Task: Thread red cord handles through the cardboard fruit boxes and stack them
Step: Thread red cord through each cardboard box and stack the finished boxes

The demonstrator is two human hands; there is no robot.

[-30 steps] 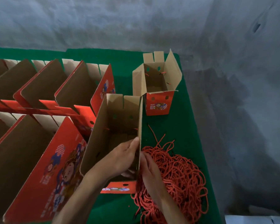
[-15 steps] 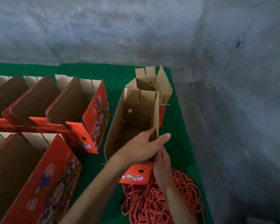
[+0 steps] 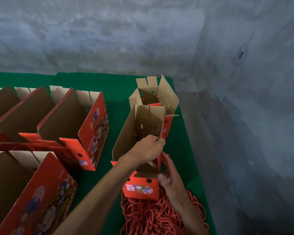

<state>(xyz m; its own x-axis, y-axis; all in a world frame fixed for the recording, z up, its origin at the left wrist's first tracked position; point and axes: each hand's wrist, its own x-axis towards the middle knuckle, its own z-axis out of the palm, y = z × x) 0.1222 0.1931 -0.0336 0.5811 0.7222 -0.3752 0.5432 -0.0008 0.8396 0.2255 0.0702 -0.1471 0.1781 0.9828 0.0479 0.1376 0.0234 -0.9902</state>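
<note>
Box [image 3: 137, 126] pushed farther (both hands gripping).

A rough, mottled grey concrete wall [image 3: 95, 34] runs along the far side and meets a second grey wall [image 3: 255, 116] at a corner on the right, both dimly lit, while a green felt-like surface [image 3: 115, 89] lies below, its right edge just beside that wall.

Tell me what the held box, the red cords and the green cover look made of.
Held box: corrugated cardboard, raw brown inside, glossy red print outside. Red cords: twisted rope, likely synthetic; the strands show a spiral lay. Green cover: matte, felt-like fabric, though blur leaves that open.
</note>
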